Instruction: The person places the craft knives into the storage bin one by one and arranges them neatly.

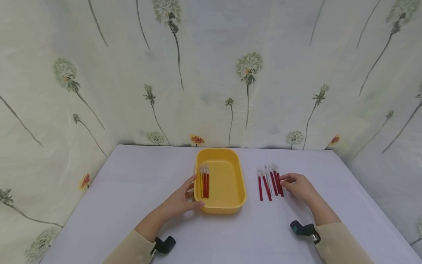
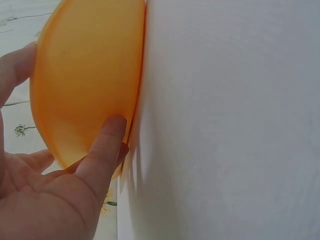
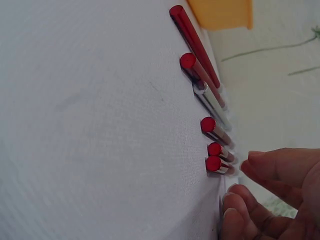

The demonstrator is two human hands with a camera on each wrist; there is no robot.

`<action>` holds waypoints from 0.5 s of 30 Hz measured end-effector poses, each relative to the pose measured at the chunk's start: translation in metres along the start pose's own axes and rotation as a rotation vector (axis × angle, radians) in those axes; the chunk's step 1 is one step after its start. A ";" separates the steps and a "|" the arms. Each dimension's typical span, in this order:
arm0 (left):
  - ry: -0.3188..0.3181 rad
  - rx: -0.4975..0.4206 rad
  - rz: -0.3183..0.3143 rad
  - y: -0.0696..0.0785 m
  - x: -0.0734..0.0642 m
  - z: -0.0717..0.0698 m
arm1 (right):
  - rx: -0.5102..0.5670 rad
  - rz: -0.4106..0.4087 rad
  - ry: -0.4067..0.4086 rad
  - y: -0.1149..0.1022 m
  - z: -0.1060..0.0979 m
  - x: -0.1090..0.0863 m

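At the middle of the table stands a yellow plastic tray [image 1: 227,183]. My left hand [image 1: 178,200] grips its left side, with fingers along the rim and the thumb at the near corner. Inside, along the left wall, lie two slim red pen-like sticks [image 1: 207,185] with clear tips and a yellowish one [image 1: 202,186]. Right of the tray, several similar red sticks [image 1: 260,189] lie in a loose row with a silver one [image 3: 212,105] among them. Beside the rightmost stick is my right hand [image 1: 298,187], fingers bent and thumb near the index finger; I see nothing held.
A white cloth [image 1: 148,165] covers the table. Behind it and at both sides hangs a pale backdrop [image 1: 204,73] printed with dandelions. Each wrist carries a dark camera mount, one at the left wrist [image 1: 165,245] and one at the right [image 1: 302,229].
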State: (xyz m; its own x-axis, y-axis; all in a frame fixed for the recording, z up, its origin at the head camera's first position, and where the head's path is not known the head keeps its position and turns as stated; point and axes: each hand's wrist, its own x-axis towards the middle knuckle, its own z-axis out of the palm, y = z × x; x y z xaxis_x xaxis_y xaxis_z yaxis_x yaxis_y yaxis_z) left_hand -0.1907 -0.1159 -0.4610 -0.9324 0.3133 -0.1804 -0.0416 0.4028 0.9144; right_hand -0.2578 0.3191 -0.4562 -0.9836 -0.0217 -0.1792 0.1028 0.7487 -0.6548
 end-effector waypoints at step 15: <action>0.000 0.005 -0.007 0.000 0.000 0.000 | 0.008 -0.020 -0.018 0.005 0.000 0.018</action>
State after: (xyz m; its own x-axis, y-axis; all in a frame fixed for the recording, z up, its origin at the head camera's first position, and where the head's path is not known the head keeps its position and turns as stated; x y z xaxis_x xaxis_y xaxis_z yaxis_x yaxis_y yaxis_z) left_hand -0.1907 -0.1157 -0.4607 -0.9320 0.3106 -0.1868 -0.0462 0.4094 0.9112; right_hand -0.2746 0.3230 -0.4627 -0.9826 -0.0485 -0.1793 0.0845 0.7429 -0.6641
